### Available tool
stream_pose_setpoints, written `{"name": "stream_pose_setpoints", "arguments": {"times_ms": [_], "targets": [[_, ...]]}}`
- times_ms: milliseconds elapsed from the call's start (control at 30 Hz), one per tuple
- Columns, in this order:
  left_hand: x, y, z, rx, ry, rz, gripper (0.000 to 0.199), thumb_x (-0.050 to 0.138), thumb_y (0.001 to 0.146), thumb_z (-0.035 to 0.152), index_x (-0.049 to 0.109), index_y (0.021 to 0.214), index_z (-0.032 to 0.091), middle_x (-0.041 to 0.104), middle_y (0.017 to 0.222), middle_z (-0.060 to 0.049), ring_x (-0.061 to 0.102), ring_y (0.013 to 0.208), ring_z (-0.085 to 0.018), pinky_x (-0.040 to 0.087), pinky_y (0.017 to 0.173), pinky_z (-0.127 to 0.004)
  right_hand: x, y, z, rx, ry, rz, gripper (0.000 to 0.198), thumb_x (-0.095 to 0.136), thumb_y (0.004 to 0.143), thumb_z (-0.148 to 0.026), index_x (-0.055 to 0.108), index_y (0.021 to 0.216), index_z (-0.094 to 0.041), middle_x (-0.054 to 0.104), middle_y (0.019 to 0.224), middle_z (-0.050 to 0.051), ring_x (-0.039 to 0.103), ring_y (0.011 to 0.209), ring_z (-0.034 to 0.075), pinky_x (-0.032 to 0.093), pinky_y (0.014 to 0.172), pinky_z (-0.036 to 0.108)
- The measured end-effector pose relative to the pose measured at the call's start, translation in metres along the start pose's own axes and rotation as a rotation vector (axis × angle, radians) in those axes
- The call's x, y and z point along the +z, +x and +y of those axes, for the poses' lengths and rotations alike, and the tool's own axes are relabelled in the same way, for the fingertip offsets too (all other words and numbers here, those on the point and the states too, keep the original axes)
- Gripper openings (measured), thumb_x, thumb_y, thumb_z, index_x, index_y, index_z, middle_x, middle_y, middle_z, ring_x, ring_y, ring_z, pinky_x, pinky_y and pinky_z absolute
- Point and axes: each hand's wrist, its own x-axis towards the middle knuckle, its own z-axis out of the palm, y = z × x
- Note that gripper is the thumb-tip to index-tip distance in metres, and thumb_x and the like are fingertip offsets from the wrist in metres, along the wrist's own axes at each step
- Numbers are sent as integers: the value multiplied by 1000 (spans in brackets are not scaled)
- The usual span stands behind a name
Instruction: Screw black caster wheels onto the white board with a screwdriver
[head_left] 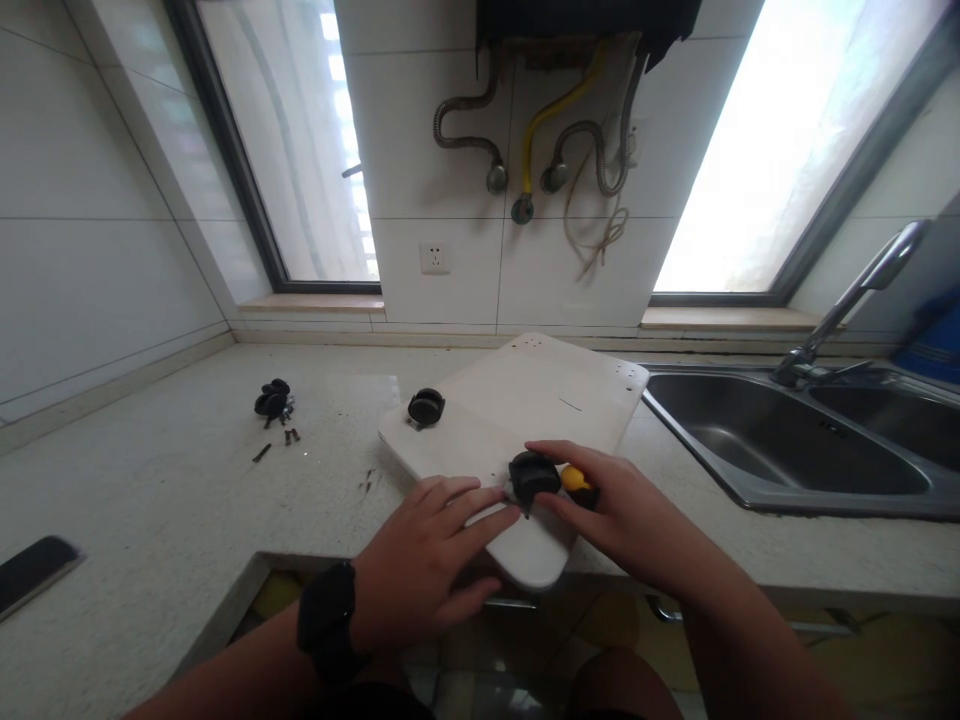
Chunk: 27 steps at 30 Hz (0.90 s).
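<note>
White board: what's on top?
On the board: a black caster at the left corner, another near the front corner between the hands, holes at far and right corners. Surface beneath casters and hands is covered.

The pale speckled counter (180, 490) carries a flat white board (510, 400), one rounded corner jutting past the front edge. Left of it lie bunched black casters (271, 400), loose screws (291, 436) just beside them, and a dark flat object (37, 572) nearer the front.

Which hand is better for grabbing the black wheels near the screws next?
Probably the left hand: it's nearer those wheels, while the right hand curls around another wheel on the white board.
</note>
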Motion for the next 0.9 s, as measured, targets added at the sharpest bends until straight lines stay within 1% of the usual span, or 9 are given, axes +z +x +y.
{"name": "stream_pose_setpoints", "arguments": {"times_ms": [100, 233, 333, 433, 533, 733, 900], "targets": [[0, -1, 4, -18, 26, 0, 66, 68, 94, 31, 47, 156, 23, 56, 157, -9, 50, 136, -34, 42, 114, -56, -3, 2, 3, -24, 10, -40, 45, 66, 95, -36, 65, 139, -30, 72, 137, 5, 67, 126, 26, 50, 111, 46], [0, -1, 7, -34, 44, 8, 66, 66, 92, 26, 47, 155, 22, 55, 158, -8, 50, 136, -34, 41, 115, -56, -12, 6, 6, -45, 20, -115, 45, 66, 95, -36, 65, 140, -32, 70, 141, 4, 63, 131, 25, 46, 116, 46], [1, -2, 7, -34, 54, 20, 65, 63, 93, 22, 47, 156, 22, 55, 158, -7, 49, 137, -33, 40, 115, -55, -21, 9, 7, -20, 15, -185, 48, 67, 95, -39, 64, 142, -32, 70, 139, 5, 65, 127, 27, 47, 114, 47], [2, -2, 7, -23, 47, 29, 64, 61, 93, 20, 47, 155, 22, 56, 157, -8, 48, 137, -33, 40, 114, -55, -27, 10, 7, 1, -2, -230, 49, 68, 96, -41, 64, 143, -31, 73, 132, 6, 68, 120, 28, 49, 110, 47], [3, -2, 8, -26, 31, 27, 64, 62, 92, 19, 47, 155, 22, 55, 157, -9, 48, 138, -34, 40, 114, -55, -28, 12, 6, 2, 7, -241, 47, 68, 96, -40, 64, 142, -31, 74, 128, 6, 69, 116, 27, 50, 108, 46], [7, -4, 11, -58, 26, 25, 66, 62, 92, 18, 47, 155, 26, 51, 159, -11, 45, 140, -36, 40, 113, -58, -24, 14, 5, -13, 45, -245, 45, 67, 97, -40, 65, 141, -35, 73, 131, 3, 69, 115, 25, 50, 107, 44], [7, -4, 14, -67, 17, 20, 67, 62, 91, 16, 46, 156, 25, 50, 159, -12, 46, 139, -36, 41, 113, -59, -24, 15, 6, -17, 52, -256, 44, 67, 97, -40, 65, 141, -36, 73, 132, 3, 68, 117, 25, 49, 108, 44]]}}
